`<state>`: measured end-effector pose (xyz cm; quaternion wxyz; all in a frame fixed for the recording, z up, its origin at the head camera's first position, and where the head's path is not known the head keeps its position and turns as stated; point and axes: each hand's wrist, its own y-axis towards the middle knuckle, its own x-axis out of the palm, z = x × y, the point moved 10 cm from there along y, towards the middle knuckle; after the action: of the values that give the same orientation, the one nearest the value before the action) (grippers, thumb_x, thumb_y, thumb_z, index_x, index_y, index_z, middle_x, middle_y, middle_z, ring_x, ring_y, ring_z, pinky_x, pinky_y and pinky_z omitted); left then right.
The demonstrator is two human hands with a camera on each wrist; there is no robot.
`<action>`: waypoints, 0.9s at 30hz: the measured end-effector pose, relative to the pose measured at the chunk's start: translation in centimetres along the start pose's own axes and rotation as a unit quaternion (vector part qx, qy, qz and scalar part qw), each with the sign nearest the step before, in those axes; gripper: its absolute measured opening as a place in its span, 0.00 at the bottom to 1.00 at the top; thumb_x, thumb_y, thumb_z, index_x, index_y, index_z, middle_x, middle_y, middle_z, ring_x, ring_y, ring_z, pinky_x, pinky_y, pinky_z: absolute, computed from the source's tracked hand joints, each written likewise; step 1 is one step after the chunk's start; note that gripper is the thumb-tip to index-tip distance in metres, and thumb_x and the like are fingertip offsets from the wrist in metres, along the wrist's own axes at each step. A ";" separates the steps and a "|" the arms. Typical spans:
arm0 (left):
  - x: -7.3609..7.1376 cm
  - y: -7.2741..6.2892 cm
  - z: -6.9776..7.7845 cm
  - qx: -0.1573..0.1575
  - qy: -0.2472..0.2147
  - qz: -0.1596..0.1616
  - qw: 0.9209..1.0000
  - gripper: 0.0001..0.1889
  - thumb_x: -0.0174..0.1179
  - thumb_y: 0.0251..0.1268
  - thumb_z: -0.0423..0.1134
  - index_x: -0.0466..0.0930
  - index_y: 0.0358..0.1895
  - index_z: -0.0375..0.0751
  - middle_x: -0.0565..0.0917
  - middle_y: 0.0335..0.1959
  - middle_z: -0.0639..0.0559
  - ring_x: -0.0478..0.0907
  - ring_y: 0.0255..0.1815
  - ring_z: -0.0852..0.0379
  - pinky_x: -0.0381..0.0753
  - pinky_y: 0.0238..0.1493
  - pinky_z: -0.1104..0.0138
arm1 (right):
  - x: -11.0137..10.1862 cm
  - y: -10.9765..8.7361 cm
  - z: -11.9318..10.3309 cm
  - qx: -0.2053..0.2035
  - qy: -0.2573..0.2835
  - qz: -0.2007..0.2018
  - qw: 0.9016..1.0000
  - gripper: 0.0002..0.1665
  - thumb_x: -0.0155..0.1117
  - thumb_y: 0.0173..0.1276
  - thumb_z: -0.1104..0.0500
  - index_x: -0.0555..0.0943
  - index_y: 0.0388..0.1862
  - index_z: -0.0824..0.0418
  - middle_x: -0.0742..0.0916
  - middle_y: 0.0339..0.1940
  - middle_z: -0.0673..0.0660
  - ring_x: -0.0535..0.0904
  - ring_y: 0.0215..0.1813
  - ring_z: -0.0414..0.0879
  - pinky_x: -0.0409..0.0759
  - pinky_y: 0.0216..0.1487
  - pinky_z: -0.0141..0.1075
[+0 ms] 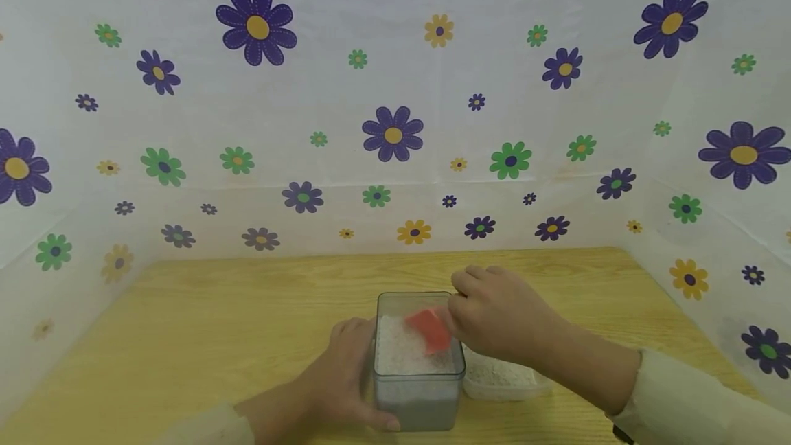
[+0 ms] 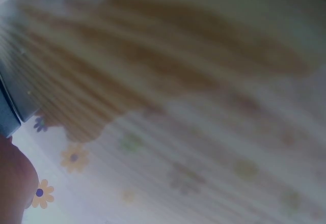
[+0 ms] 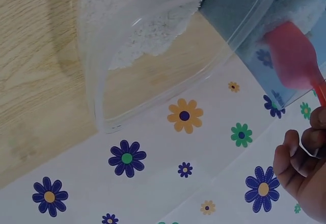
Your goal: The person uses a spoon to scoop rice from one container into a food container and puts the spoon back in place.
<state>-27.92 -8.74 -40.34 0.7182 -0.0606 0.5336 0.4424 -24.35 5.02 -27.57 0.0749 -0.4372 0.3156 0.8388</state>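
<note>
A tall, clear grey-tinted container [image 1: 419, 405] stands on the table, nearly full of a white crumbly powder [image 1: 394, 349]. My left hand [image 1: 338, 371] holds its left side, the thumb reaching round the lower front corner. In the left wrist view only part of the hand [image 2: 18, 183] shows beside the container's corner. With curled fingers my right hand [image 1: 503, 314] grips the handle of a red scoop [image 1: 434, 332], whose bowl is tilted over the powder inside the container. The right wrist view shows the scoop [image 3: 293, 56] within the container's walls; whether it carries powder I cannot tell.
To the right of the container, close against it, sits a low clear plastic tub [image 1: 507, 391] with some white powder in it, partly under my right forearm. Flower-printed white sheeting [image 1: 395, 74] encloses the wooden table [image 1: 247, 307] at the back and both sides.
</note>
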 end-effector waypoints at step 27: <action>0.1 0.1 0.3 0.008 0.004 -0.002 1.000 0.60 0.69 0.33 0.80 0.58 0.73 0.57 0.72 0.60 0.67 0.64 0.59 0.65 0.59 0.64 0.55 | 3.0 -0.6 2.2 0.174 0.134 -0.095 0.971 0.28 0.57 0.73 0.53 0.67 0.10 0.50 0.65 0.15 0.46 0.57 0.18 0.36 0.57 0.19 0.28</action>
<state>-27.72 -8.50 -40.23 0.7175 -0.0579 0.5401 0.4360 -27.42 6.34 -29.26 0.1859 -0.5539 0.4209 0.6939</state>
